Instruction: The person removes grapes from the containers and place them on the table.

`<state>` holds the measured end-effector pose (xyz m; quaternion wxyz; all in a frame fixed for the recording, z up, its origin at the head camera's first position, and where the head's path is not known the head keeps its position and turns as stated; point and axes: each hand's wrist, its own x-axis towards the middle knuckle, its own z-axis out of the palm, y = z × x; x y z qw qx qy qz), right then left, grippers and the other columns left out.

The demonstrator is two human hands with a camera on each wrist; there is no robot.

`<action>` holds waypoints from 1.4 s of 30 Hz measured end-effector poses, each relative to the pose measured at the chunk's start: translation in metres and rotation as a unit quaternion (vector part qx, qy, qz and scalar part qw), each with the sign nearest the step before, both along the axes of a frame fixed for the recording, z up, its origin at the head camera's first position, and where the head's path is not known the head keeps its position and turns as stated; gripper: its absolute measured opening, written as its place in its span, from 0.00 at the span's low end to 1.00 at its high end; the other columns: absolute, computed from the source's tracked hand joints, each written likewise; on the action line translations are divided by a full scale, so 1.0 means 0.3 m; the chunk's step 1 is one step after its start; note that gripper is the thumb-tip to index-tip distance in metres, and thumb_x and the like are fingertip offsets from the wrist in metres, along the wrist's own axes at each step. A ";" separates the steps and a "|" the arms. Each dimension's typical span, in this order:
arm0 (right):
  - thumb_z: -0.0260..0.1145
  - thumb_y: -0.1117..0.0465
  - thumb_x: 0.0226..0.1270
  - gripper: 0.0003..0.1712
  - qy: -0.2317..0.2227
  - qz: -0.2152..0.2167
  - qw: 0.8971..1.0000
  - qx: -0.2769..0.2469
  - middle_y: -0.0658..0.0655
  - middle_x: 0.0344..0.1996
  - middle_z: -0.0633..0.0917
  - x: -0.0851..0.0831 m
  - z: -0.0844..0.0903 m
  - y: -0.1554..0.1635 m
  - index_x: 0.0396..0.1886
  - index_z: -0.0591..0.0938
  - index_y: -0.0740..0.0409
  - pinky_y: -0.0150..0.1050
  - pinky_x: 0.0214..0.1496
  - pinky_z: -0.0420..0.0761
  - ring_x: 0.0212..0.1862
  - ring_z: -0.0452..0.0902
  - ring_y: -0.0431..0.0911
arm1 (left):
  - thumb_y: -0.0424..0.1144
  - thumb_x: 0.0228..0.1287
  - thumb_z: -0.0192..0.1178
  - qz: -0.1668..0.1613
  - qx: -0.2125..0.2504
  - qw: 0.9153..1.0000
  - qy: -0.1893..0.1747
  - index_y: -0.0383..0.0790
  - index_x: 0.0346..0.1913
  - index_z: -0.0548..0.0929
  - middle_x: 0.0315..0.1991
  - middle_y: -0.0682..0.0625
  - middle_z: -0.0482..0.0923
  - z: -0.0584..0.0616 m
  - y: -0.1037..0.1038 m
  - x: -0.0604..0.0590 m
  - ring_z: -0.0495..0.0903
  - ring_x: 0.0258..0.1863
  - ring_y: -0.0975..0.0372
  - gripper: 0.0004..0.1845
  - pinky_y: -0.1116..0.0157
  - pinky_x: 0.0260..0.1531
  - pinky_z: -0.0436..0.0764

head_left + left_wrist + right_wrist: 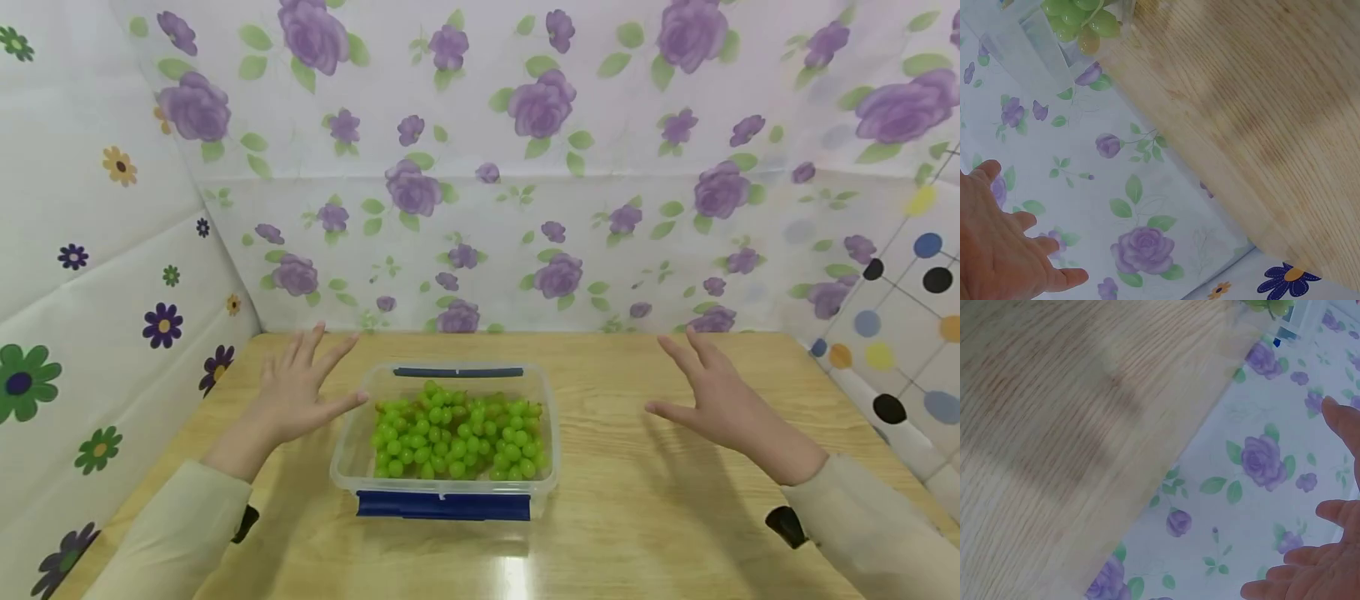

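Green grapes (457, 437) in bunches fill much of a clear plastic container (557, 433) on the table, its lid off and blue clips on its front and back sides. To the left of the container, my left hand (296, 392) hovers with fingers spread, its thumb near the rim. My right hand (716, 396) is held above the table well to the right, fingers apart and holding nothing. The left wrist view shows my left hand (1007, 250) at its lower left and some grapes (1082, 22) at the top. In the right wrist view, my right hand (1322, 550) is partly cut off.
The wooden table (615, 517) ends at a back wall (480, 200) covered in purple-flowered cloth. A side wall (90, 275) with flower print stands at the left, and a dotted one (915, 333) at the right.
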<state>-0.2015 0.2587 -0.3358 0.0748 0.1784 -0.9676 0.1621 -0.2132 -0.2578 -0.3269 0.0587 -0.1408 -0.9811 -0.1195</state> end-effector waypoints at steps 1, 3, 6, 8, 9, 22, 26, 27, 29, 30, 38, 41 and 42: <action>0.67 0.41 0.59 0.54 0.000 0.001 1.000 -0.001 0.80 0.70 0.47 -0.001 0.003 -0.001 0.75 0.52 0.60 0.73 0.54 0.64 0.66 0.47 0.78 | 0.67 0.61 0.53 -0.003 0.002 1.000 0.002 0.58 0.76 0.50 0.75 0.36 0.36 0.001 -0.001 0.000 0.38 0.71 0.34 0.44 0.25 0.57 0.40; 0.66 0.40 0.60 0.54 -0.003 0.001 1.000 -0.002 0.79 0.70 0.46 -0.002 0.009 -0.003 0.75 0.51 0.59 0.73 0.54 0.64 0.66 0.46 0.77 | 0.66 0.61 0.54 -0.008 0.007 1.000 0.002 0.57 0.76 0.51 0.75 0.36 0.37 0.003 -0.001 0.001 0.41 0.70 0.33 0.44 0.26 0.57 0.42; 0.66 0.40 0.60 0.54 -0.006 0.003 1.000 -0.004 0.78 0.71 0.46 -0.002 0.015 -0.010 0.76 0.51 0.57 0.73 0.54 0.64 0.67 0.46 0.77 | 0.66 0.61 0.53 -0.009 0.010 1.000 -0.003 0.57 0.76 0.51 0.75 0.36 0.38 0.006 0.000 0.005 0.45 0.69 0.31 0.43 0.26 0.56 0.45; 0.66 0.40 0.60 0.53 0.000 0.009 1.000 -0.004 0.78 0.70 0.47 -0.003 0.019 -0.018 0.76 0.52 0.57 0.72 0.55 0.63 0.67 0.47 0.76 | 0.66 0.61 0.53 -0.006 0.012 1.000 -0.007 0.58 0.76 0.50 0.75 0.35 0.39 0.008 0.000 0.009 0.46 0.68 0.30 0.44 0.26 0.56 0.46; 0.66 0.40 0.60 0.53 0.005 0.012 1.000 -0.004 0.78 0.70 0.48 -0.004 0.021 -0.023 0.75 0.52 0.57 0.72 0.56 0.63 0.67 0.48 0.76 | 0.66 0.61 0.53 -0.004 0.012 1.000 -0.009 0.58 0.76 0.49 0.75 0.35 0.39 0.009 0.001 0.012 0.46 0.68 0.30 0.44 0.26 0.56 0.46; 0.72 0.50 0.57 0.48 0.050 0.055 0.997 -0.024 0.74 0.70 0.54 -0.008 0.044 -0.082 0.72 0.59 0.59 0.71 0.58 0.63 0.68 0.50 0.72 | 0.60 0.62 0.58 -0.038 0.079 0.996 -0.025 0.55 0.76 0.50 0.74 0.34 0.43 0.001 -0.010 0.001 0.48 0.69 0.33 0.44 0.28 0.55 0.57; 0.72 0.51 0.58 0.47 0.048 0.067 0.996 -0.032 0.72 0.70 0.54 -0.006 0.051 -0.101 0.72 0.60 0.59 0.69 0.58 0.65 0.69 0.50 0.70 | 0.59 0.62 0.58 -0.037 0.088 0.995 -0.038 0.55 0.76 0.49 0.74 0.34 0.44 0.003 -0.008 0.003 0.50 0.68 0.33 0.44 0.29 0.55 0.59; 0.72 0.52 0.58 0.46 0.047 0.070 0.996 -0.036 0.71 0.70 0.55 -0.005 0.052 -0.106 0.72 0.61 0.59 0.69 0.58 0.65 0.69 0.50 0.70 | 0.60 0.62 0.58 -0.035 0.088 0.995 -0.042 0.55 0.76 0.50 0.74 0.34 0.45 0.004 -0.006 0.005 0.50 0.68 0.33 0.44 0.29 0.55 0.59; 0.71 0.52 0.58 0.44 0.042 0.076 0.995 -0.042 0.70 0.71 0.55 -0.006 0.054 -0.118 0.71 0.62 0.58 0.68 0.57 0.67 0.69 0.51 0.69 | 0.60 0.62 0.58 -0.032 0.087 0.994 -0.051 0.54 0.76 0.50 0.74 0.33 0.46 0.007 -0.005 0.008 0.51 0.68 0.33 0.44 0.29 0.54 0.60; 0.71 0.52 0.59 0.44 0.041 0.079 0.995 -0.045 0.70 0.71 0.55 -0.006 0.054 -0.124 0.71 0.63 0.58 0.67 0.57 0.67 0.69 0.51 0.69 | 0.60 0.62 0.58 -0.033 0.086 0.994 -0.055 0.54 0.76 0.51 0.73 0.33 0.46 0.008 -0.004 0.010 0.51 0.68 0.33 0.44 0.29 0.54 0.60; 0.71 0.53 0.59 0.42 0.023 0.092 0.994 -0.055 0.68 0.71 0.55 0.005 0.062 -0.167 0.70 0.64 0.59 0.65 0.56 0.70 0.69 0.53 0.68 | 0.56 0.64 0.58 -0.040 0.096 0.992 -0.076 0.51 0.75 0.53 0.73 0.33 0.49 0.008 0.006 0.017 0.52 0.68 0.34 0.41 0.30 0.55 0.60; 0.71 0.54 0.59 0.42 0.020 0.100 0.993 -0.053 0.68 0.72 0.55 0.010 0.063 -0.181 0.70 0.65 0.58 0.65 0.57 0.69 0.70 0.51 0.67 | 0.54 0.65 0.59 -0.042 0.106 0.990 -0.081 0.51 0.75 0.54 0.72 0.35 0.51 0.002 0.005 0.015 0.55 0.67 0.36 0.40 0.31 0.54 0.62; 0.71 0.55 0.58 0.41 0.019 0.103 0.993 -0.054 0.68 0.72 0.55 0.013 0.063 -0.186 0.70 0.65 0.58 0.65 0.58 0.69 0.71 0.50 0.67 | 0.54 0.64 0.59 -0.041 0.109 0.990 -0.083 0.51 0.75 0.54 0.72 0.36 0.52 0.000 0.004 0.014 0.57 0.66 0.36 0.40 0.32 0.54 0.64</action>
